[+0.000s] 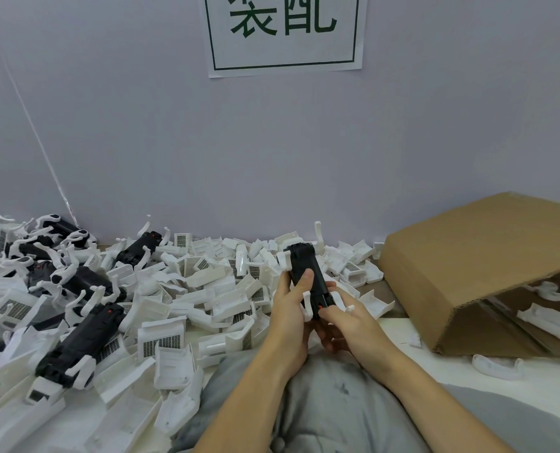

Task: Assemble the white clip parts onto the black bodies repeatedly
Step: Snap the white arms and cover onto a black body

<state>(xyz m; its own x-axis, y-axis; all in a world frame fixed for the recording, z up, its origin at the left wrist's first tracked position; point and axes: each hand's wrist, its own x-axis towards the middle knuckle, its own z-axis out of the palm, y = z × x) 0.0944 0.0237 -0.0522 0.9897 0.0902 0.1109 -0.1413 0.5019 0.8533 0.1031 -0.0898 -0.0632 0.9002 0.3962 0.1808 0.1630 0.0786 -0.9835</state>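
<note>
- Grey clothing (331,407) over the person's lap fills the bottom edge, with both bare forearms reaching forward across it.
- The left hand (290,308) grips the black body (308,277) from the left, thumb laid across its front face.
- The right hand (347,325) holds the body's lower end, fingers curled underneath and thumb beside a small red spot.
- The body is a long black block, tilted upright, with white clip parts (308,304) hooked at its near end and more at its far top.
- To the left, a heap of white parts (180,289) covers the table, some with gridded vents.
- Further left lie finished black bodies with white hooks (76,341).
- To the right, a cardboard box (481,256) lies tipped on its side, white pieces inside its opening.
- On the wall, a paper sign (283,34) reads "装配" in dark green within a green border.
</note>
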